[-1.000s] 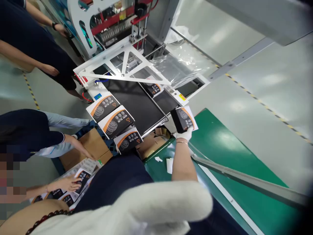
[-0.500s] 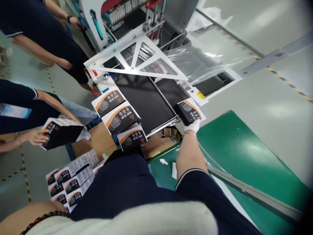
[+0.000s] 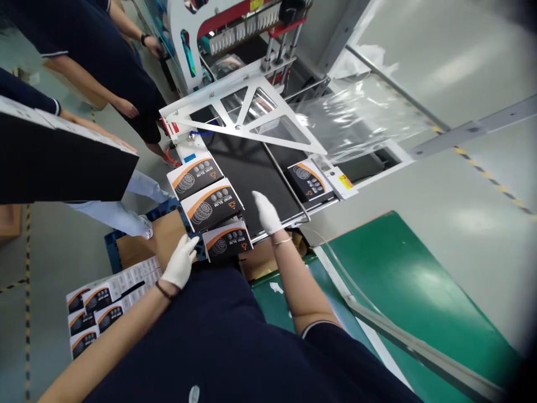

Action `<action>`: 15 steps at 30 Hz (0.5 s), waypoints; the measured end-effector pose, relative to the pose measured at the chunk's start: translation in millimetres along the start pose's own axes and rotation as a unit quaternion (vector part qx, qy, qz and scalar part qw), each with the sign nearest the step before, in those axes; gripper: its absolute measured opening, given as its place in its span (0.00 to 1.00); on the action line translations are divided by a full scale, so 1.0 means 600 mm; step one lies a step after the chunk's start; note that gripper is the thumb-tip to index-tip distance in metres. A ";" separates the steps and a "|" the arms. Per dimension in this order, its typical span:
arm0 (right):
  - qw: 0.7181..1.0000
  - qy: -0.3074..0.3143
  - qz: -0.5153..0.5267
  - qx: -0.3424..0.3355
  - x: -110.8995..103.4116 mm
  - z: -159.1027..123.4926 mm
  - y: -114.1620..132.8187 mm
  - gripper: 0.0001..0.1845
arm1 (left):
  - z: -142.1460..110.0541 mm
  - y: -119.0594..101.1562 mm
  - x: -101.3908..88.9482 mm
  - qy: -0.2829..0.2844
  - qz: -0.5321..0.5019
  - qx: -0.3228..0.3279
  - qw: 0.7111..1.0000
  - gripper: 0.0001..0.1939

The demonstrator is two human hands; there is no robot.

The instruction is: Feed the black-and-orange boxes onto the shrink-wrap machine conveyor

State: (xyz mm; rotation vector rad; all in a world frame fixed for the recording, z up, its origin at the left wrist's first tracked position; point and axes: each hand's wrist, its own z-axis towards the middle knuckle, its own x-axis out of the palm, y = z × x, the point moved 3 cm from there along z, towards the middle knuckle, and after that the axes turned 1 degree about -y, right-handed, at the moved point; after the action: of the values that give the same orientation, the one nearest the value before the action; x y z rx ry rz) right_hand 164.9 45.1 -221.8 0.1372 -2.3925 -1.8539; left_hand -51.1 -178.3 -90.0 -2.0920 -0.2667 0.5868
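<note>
Both my hands wear white gloves. My right hand (image 3: 265, 212) hovers open over the black conveyor belt (image 3: 251, 173), holding nothing, between the row of boxes and a lone black-and-orange box (image 3: 309, 179) lying on the belt's right strip. My left hand (image 3: 181, 261) reaches toward the nearest of three black-and-orange boxes (image 3: 227, 239) lined along the belt's left edge; its fingers are loosely curled and appear not to grip anything. The two other boxes (image 3: 212, 204) lie further along that edge.
A white sealing machine frame (image 3: 247, 115) with clear plastic film (image 3: 356, 112) spans the belt's far end. A green table (image 3: 403, 280) lies to the right. Stacked boxes (image 3: 104, 302) sit lower left. Other people (image 3: 92, 50) stand at left; a large dark box (image 3: 59, 159) is held there.
My right hand let go of the box on the belt's right strip and swung left over the belt. My left hand came into view near the closest box. The dark box at left moved closer.
</note>
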 end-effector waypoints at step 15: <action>0.984 0.132 0.120 0.018 -0.053 -0.196 0.162 0.37 | -0.083 -0.057 0.070 0.170 -0.045 0.073 0.982 0.50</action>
State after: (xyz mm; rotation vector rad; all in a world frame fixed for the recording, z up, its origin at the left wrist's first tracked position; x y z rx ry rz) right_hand 213.2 -38.9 -99.8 0.0877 -2.1570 -1.5786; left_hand 11.3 -178.6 -50.9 -1.9859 -0.1173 0.1821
